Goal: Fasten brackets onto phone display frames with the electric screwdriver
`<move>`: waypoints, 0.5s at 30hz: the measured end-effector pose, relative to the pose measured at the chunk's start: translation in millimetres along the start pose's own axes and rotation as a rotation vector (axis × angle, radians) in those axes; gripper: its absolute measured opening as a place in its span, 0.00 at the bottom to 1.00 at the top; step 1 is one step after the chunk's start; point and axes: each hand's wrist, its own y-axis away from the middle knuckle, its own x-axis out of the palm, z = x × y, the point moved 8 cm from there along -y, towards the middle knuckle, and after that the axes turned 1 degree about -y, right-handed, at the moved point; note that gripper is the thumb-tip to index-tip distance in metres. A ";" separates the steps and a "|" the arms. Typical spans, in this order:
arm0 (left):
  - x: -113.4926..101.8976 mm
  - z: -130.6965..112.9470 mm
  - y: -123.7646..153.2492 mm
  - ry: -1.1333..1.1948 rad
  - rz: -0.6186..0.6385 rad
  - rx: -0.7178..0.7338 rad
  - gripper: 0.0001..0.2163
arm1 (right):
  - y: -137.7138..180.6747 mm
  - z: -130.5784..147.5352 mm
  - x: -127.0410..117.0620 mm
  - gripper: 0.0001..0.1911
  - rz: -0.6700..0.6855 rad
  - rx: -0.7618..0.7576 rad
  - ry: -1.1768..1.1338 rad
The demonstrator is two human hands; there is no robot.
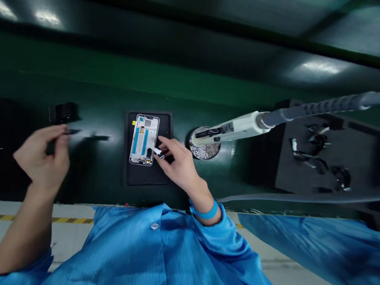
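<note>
Left hand (50, 156) is to the left of the black tray (146, 179), with its thumb and finger pinched on a small dark thing (73, 131). An open phone (145, 135) lies on the tray, showing its insides. Right hand (180, 164) reaches over the tray's right side, fingers bent close together beside the phone. A white strip (156, 150) is at its fingertips, but I cannot tell if they grip it. Just right of the tray, a white tool (241, 128) sits over a round silver stand (205, 152).

left grip (50, 155) pinches a dark piece (73, 131), right grip (181, 164) by an open phone (145, 135)
</note>
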 end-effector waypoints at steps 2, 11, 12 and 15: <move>16.4 -38.0 18.3 0.166 0.145 -0.011 0.07 | 18.5 11.8 -6.6 0.18 -0.059 -0.014 -0.010; 63.1 -143.0 80.9 0.494 0.337 0.208 0.16 | 74.1 27.1 33.3 0.17 0.033 0.240 -0.406; 65.1 -143.5 79.9 0.514 0.351 0.218 0.17 | 72.1 25.6 33.9 0.12 0.033 0.250 -0.387; 72.7 -134.4 67.3 0.529 0.419 0.171 0.14 | 57.8 18.6 29.1 0.09 0.023 0.256 -0.351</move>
